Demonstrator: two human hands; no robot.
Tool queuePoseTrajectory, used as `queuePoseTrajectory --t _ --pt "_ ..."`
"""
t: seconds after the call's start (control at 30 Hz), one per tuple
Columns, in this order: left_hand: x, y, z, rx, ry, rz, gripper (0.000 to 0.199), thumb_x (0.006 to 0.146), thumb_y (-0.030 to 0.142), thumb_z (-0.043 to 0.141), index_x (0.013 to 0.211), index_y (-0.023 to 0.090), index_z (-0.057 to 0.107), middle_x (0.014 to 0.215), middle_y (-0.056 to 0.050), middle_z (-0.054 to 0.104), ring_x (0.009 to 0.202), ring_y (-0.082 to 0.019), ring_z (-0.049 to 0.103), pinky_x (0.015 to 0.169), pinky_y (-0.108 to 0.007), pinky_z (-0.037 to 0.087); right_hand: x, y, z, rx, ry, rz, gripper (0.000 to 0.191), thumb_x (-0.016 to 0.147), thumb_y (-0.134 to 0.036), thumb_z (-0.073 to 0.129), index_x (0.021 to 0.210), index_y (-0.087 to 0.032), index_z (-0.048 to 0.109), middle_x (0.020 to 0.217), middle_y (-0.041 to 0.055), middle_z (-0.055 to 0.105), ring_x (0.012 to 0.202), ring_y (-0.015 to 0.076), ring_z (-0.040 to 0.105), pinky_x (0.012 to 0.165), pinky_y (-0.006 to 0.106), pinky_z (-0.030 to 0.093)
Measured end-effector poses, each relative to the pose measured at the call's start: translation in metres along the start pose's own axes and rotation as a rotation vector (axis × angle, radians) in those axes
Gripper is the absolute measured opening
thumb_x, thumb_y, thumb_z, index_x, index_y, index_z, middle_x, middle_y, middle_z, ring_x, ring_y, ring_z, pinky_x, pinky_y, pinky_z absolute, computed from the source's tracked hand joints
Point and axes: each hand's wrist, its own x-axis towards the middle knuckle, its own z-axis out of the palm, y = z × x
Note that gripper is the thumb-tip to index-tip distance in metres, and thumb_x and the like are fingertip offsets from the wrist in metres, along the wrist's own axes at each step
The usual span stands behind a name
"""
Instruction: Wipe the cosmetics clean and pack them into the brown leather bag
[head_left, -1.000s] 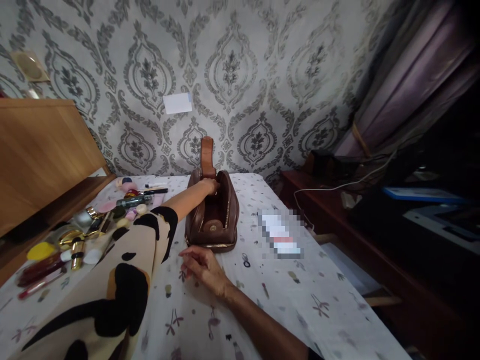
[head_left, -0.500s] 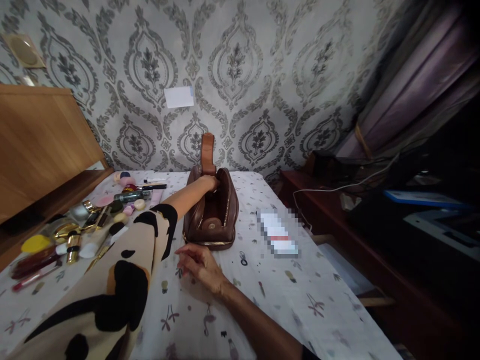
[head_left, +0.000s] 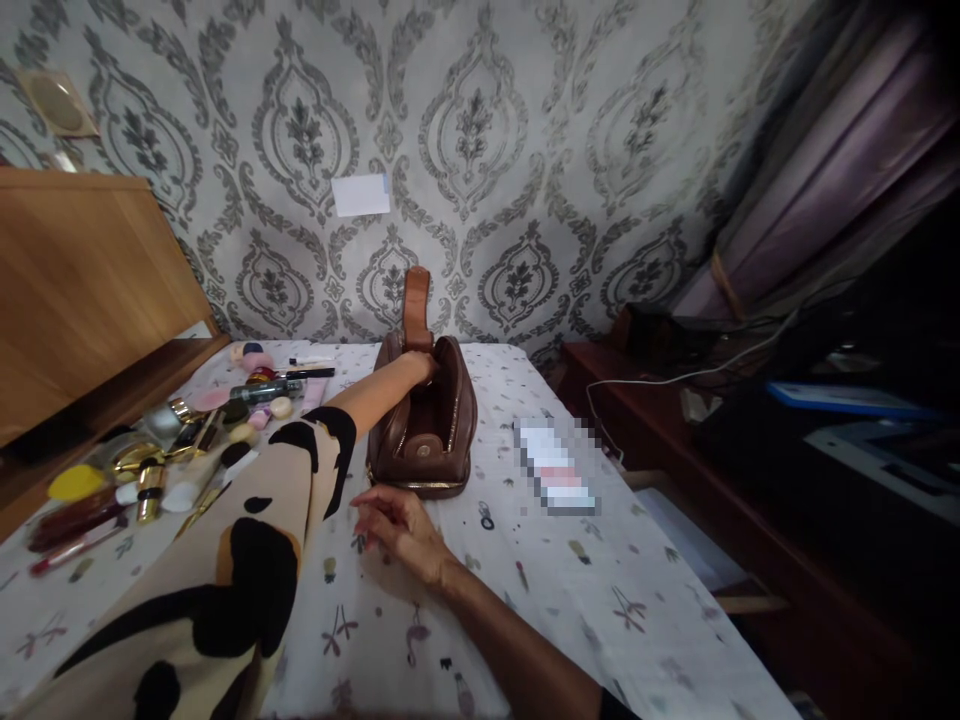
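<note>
The person's left hand (head_left: 420, 368) is inside the open mouth of the brown bag (head_left: 426, 432), in its far part; its fingers are hidden there, so how far they are spread, or whether they hold anything, cannot be told. The bag surrounds this grip, its long axis running away from the person toward the wall (head_left: 480, 200), while the left forearm enters slantwise over the left rim. The right hand (head_left: 401, 530), fingers loosely curled with nothing seen in them, is nearer the bag's front end, just short of it. Farther out, cosmetics (head_left: 150, 490) lie left of the bag on the patterned cloth (head_left: 555, 600), and a pixelated flat object (head_left: 555, 465) lies to its right. Compared with half a second ago, both hands and the bag keep their places; only the view shifts slightly.
</note>
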Motion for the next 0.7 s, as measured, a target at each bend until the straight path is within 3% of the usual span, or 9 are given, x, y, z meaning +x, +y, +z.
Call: queuePoseTrajectory --t 0.3,0.5,0.7 --pt "0.008 0.0 0.003 0.034 -0.115 -0.038 0.034 0.094 0.034 0.061 0.125 0.018 0.059 0.127 -0.01 0.06 0.11 -0.023 0.062 0.092 -0.044 0.054 0.0 -0.002 0.002 0.011 -0.007 -0.001 0.054 0.078 -0.067 0.066 0.098 -0.017 0.066 0.075 0.0011 0.064 0.053 0.0086 0.054 0.046 0.019 0.036" --pt "0.014 -0.003 0.004 0.003 -0.124 -0.017 0.035 0.094 0.034 0.061 0.124 0.018 0.059 0.128 -0.01 0.06 0.11 -0.024 0.062 0.092 -0.045 0.054 -0.001 -0.007 0.002 0.011 -0.029 0.034 0.057 0.076 -0.07 0.066 0.099 -0.017 0.066 0.076 0.0014 0.064 0.055 0.0088 0.054 0.051 0.021 0.036" --pt "0.003 0.005 -0.006 -0.018 -0.099 -0.018 0.033 0.094 0.035 0.061 0.122 0.018 0.061 0.125 -0.01 0.062 0.108 -0.022 0.063 0.092 -0.044 0.054 -0.002 -0.009 0.002 0.021 -0.03 0.048 0.059 0.074 -0.069 0.068 0.1 -0.017 0.066 0.077 0.0013 0.064 0.056 0.0085 0.054 0.051 0.02 0.036"
